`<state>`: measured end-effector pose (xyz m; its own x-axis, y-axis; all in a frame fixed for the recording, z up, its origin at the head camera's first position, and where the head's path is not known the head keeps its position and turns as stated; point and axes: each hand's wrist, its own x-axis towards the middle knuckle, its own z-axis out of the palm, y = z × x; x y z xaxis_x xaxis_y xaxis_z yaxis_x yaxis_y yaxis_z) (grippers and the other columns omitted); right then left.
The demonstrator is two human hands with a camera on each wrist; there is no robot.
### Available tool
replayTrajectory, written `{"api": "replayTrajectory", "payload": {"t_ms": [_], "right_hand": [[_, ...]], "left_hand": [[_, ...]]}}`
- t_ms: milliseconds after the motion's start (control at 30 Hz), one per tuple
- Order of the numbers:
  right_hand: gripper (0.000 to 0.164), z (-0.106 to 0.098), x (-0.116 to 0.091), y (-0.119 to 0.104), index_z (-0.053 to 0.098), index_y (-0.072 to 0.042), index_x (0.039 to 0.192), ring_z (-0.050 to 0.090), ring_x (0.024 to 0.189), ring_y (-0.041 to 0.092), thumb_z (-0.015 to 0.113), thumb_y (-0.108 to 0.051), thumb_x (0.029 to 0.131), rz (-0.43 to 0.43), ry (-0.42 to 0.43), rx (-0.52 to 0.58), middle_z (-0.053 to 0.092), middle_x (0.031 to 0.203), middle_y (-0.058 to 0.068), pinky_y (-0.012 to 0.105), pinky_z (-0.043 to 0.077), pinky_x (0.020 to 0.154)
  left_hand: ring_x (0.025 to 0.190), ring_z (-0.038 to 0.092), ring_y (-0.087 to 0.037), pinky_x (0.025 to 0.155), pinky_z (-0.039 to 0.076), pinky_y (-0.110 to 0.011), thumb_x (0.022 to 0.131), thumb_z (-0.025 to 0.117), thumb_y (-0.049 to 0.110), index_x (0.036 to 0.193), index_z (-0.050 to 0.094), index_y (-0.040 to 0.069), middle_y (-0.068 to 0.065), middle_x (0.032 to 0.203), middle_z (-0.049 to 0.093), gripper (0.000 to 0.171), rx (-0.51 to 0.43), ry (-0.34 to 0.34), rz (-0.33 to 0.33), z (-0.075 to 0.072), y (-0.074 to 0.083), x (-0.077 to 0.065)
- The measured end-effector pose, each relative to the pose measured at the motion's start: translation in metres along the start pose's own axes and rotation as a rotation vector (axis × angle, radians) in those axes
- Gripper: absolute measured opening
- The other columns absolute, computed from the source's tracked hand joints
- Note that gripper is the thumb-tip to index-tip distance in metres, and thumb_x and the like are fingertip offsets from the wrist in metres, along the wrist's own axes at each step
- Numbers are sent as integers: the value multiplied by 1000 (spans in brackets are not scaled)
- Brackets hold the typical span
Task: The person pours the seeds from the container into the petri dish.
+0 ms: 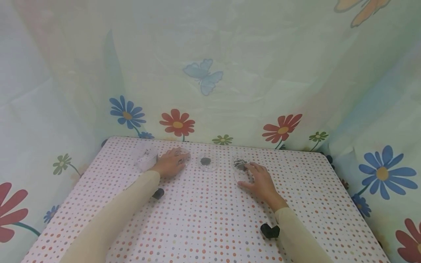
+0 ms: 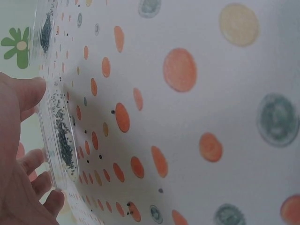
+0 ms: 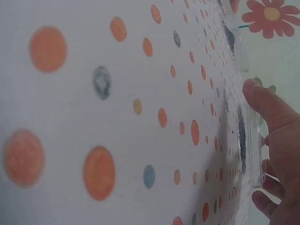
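Observation:
My left hand (image 1: 171,162) spans a clear shallow dish (image 2: 63,136) at the back left. In the left wrist view its thumb is at one edge and its fingers at the other. Dark granules lie in that dish. Toward the right, my right hand (image 1: 261,182) holds another clear dish (image 3: 255,150) between thumb and fingers, also with dark granules inside. Between the hands stands a third clear dish (image 1: 206,162) with a dark heap in its middle. What the granules are is too small to tell.
A clear container (image 1: 145,157) with pale and dark bits stands left of the left hand. Loose dark granules (image 2: 113,112) dot the spotted tablecloth (image 1: 204,219). Black pieces (image 1: 270,231) show beside the sleeves. A flowered curtain (image 1: 236,95) hangs behind and at the sides.

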<state>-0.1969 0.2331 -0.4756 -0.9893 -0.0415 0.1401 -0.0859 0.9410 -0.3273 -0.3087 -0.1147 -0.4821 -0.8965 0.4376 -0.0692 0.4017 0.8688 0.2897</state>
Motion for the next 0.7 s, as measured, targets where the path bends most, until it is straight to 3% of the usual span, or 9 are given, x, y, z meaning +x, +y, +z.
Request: {"api": "replayTrajectory", "payload": {"t_ms": [700], "right_hand": [[77, 1, 7, -1, 43, -13, 134, 31, 129, 39, 71, -49, 72, 8, 1, -11, 35, 142, 17, 60, 31, 102]], "left_hand": [[141, 17, -28, 110, 19, -57, 92, 45, 46, 139, 34, 38, -3, 153, 21, 49, 10, 1, 5, 1, -2, 1]]}}
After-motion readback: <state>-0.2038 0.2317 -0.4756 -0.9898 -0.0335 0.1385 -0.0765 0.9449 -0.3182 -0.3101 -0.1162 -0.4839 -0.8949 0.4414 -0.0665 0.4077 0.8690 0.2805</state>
